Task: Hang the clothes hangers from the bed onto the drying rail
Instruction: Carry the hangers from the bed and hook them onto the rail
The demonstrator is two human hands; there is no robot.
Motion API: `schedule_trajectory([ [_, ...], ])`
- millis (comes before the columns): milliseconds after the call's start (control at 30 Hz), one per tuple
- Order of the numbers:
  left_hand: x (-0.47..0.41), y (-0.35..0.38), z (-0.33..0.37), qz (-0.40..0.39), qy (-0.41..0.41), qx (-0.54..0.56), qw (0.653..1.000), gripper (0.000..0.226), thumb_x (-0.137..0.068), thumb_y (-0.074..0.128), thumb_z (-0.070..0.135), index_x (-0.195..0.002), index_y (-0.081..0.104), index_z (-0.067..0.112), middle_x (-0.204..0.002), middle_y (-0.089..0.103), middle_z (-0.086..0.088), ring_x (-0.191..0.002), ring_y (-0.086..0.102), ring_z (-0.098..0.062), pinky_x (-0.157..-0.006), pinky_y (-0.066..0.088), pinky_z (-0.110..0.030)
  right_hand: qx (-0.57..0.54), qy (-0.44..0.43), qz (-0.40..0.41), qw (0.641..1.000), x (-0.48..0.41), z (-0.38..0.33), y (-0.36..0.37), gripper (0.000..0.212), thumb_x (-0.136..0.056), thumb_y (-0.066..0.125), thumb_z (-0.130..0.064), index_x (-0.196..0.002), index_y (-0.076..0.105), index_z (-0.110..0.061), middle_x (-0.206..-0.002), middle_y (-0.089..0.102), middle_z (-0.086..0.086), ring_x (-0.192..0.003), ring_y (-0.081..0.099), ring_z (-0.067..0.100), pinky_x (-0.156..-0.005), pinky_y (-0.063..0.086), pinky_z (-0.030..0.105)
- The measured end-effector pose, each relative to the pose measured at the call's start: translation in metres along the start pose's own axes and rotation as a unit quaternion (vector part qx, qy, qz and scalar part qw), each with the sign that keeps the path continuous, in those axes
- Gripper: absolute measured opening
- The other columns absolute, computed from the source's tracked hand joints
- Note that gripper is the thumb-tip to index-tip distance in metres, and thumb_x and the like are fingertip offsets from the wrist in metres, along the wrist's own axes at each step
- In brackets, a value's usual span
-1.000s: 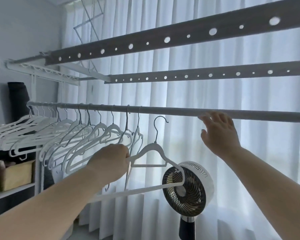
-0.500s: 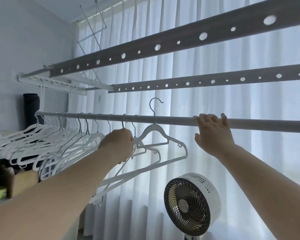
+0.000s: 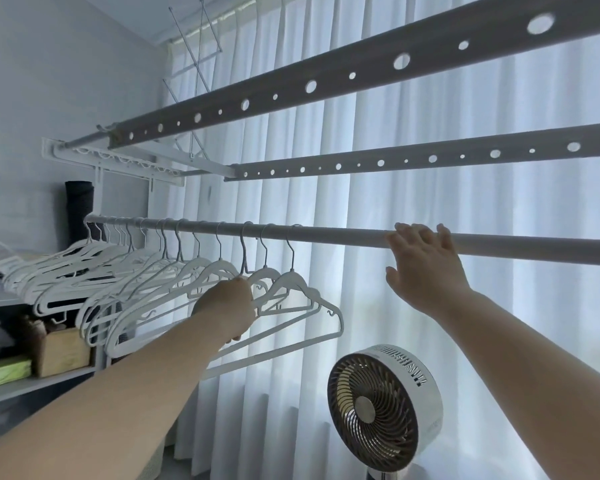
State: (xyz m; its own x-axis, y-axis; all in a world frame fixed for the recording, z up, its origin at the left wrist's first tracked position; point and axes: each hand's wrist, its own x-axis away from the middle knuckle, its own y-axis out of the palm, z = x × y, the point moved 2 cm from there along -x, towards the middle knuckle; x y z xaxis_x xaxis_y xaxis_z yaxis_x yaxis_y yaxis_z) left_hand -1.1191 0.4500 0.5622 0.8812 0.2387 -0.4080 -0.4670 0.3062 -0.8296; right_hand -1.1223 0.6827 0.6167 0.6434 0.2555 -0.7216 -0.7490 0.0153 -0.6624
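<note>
A grey round drying rail (image 3: 343,234) runs across the view in front of white curtains. Several white hangers (image 3: 142,271) hang from its left half. The rightmost white hanger (image 3: 293,284) hangs by its hook on the rail. My left hand (image 3: 227,306) grips the shoulder of that hanger below the rail, fingers curled round it. My right hand (image 3: 421,263) rests on the rail further right, fingers hooked over its top.
Two perforated grey bars (image 3: 378,67) of an overhead rack cross above the rail. A white round fan (image 3: 383,408) stands low, below the right hand. At left a shelf (image 3: 32,381) holds a wooden box (image 3: 65,351) and other items.
My left hand lifted the hanger from below the rail, raised its hook above it, and now the hook sits over the rail. My right hand stayed on the rail.
</note>
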Motion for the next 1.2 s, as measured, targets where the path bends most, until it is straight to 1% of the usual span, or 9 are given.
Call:
schedule_trajectory([
  [133, 0.003, 0.001, -0.002, -0.003, -0.012, -0.018, 1.000, 0.024, -0.085, 0.041, 0.002, -0.099, 0.061, 0.003, -0.093, 0.070, -0.014, -0.087, 0.068, -0.030, -0.076, 0.053, -0.035, -0.012, -0.005, 0.015, 1.000, 0.002, 0.001, 0.002, 0.049, -0.093, 0.041, -0.025, -0.139, 0.026, -0.013, -0.152, 0.020, 0.004, -0.141, 0.014, 0.023, -0.116, 0.000, 0.042],
  [300, 0.021, -0.012, 0.001, 0.034, 0.008, -0.017, 0.999, 0.032, -0.091, 0.050, 0.034, -0.119, 0.053, 0.018, -0.122, 0.059, -0.001, -0.113, 0.054, -0.023, -0.090, 0.043, -0.032, -0.064, -0.013, 0.068, 0.996, 0.004, -0.006, 0.009, 0.047, -0.090, 0.048, -0.018, -0.134, 0.036, -0.009, -0.149, 0.028, 0.008, -0.140, 0.018, 0.027, -0.115, 0.000, 0.044],
  [500, 0.079, -0.030, -0.026, 0.160, 0.056, 0.043, 0.985, 0.031, -0.091, 0.050, 0.032, -0.119, 0.055, 0.021, -0.122, 0.058, 0.005, -0.112, 0.052, -0.014, -0.089, 0.042, -0.025, -0.192, -0.080, 0.161, 0.965, 0.006, -0.058, 0.019, 0.040, -0.074, 0.066, -0.006, -0.114, 0.060, -0.003, -0.118, 0.061, 0.018, -0.112, 0.052, 0.041, -0.105, 0.025, 0.045],
  [633, 0.135, -0.042, -0.074, 0.184, 0.026, 0.053, 0.981, 0.026, -0.091, 0.051, 0.028, -0.115, 0.058, 0.023, -0.107, 0.058, 0.010, -0.104, 0.054, -0.009, -0.088, 0.046, -0.026, -0.272, -0.150, 0.173, 0.935, 0.019, -0.118, 0.006, 0.045, -0.063, 0.076, -0.002, -0.106, 0.064, -0.001, -0.108, 0.065, 0.020, -0.100, 0.060, 0.044, -0.091, 0.041, 0.056],
  [767, 0.207, -0.060, -0.139, 0.193, -0.066, 0.079, 0.976, 0.018, -0.090, 0.052, 0.022, -0.104, 0.062, 0.030, -0.093, 0.061, 0.014, -0.095, 0.059, -0.007, -0.084, 0.048, -0.023, -0.342, -0.211, 0.143, 0.904, 0.051, -0.171, -0.023, 0.032, -0.069, 0.071, 0.000, -0.101, 0.067, -0.004, -0.098, 0.069, 0.015, -0.093, 0.064, 0.039, -0.085, 0.046, 0.046],
  [933, 0.326, -0.082, -0.230, 0.176, -0.231, 0.084, 0.953, 0.032, -0.089, 0.054, 0.021, -0.068, 0.050, 0.044, -0.064, 0.063, 0.022, -0.075, 0.063, -0.003, -0.071, 0.047, -0.017, -0.432, -0.251, -0.035, 0.865, 0.097, -0.262, -0.058, 0.027, -0.090, 0.049, -0.016, -0.115, 0.060, -0.019, -0.100, 0.067, 0.003, -0.091, 0.061, 0.024, -0.070, 0.038, 0.025],
  [1033, 0.423, -0.104, -0.283, 0.197, -0.335, 0.077, 0.918, 0.033, -0.089, 0.055, 0.020, -0.065, 0.052, 0.042, -0.059, 0.063, 0.021, -0.061, 0.060, 0.002, -0.060, 0.041, -0.011, -0.449, -0.299, -0.111, 0.835, 0.145, -0.341, -0.081, 0.028, -0.092, 0.046, -0.018, -0.117, 0.057, -0.019, -0.096, 0.065, 0.003, -0.086, 0.059, 0.022, -0.072, 0.042, 0.028],
  [1100, 0.499, -0.120, -0.320, 0.208, -0.404, 0.052, 0.889, 0.035, -0.089, 0.053, 0.020, -0.064, 0.048, 0.044, -0.065, 0.060, 0.020, -0.070, 0.059, 0.000, -0.067, 0.043, -0.014, -0.466, -0.339, -0.146, 0.804, 0.186, -0.399, -0.097, 0.029, -0.092, 0.045, -0.017, -0.119, 0.056, -0.018, -0.099, 0.067, 0.005, -0.091, 0.062, 0.026, -0.075, 0.046, 0.031],
  [1200, 0.620, -0.137, -0.364, 0.219, -0.524, 0.040, 0.822, 0.044, -0.089, 0.053, 0.016, -0.056, 0.049, 0.044, -0.069, 0.059, 0.016, -0.079, 0.058, -0.010, -0.074, 0.044, -0.022, -0.480, -0.400, -0.197, 0.756, 0.262, -0.480, -0.123, 0.029, -0.091, 0.047, -0.014, -0.120, 0.054, -0.015, -0.076, 0.059, -0.003, -0.078, 0.061, 0.025, -0.067, 0.043, 0.029],
])
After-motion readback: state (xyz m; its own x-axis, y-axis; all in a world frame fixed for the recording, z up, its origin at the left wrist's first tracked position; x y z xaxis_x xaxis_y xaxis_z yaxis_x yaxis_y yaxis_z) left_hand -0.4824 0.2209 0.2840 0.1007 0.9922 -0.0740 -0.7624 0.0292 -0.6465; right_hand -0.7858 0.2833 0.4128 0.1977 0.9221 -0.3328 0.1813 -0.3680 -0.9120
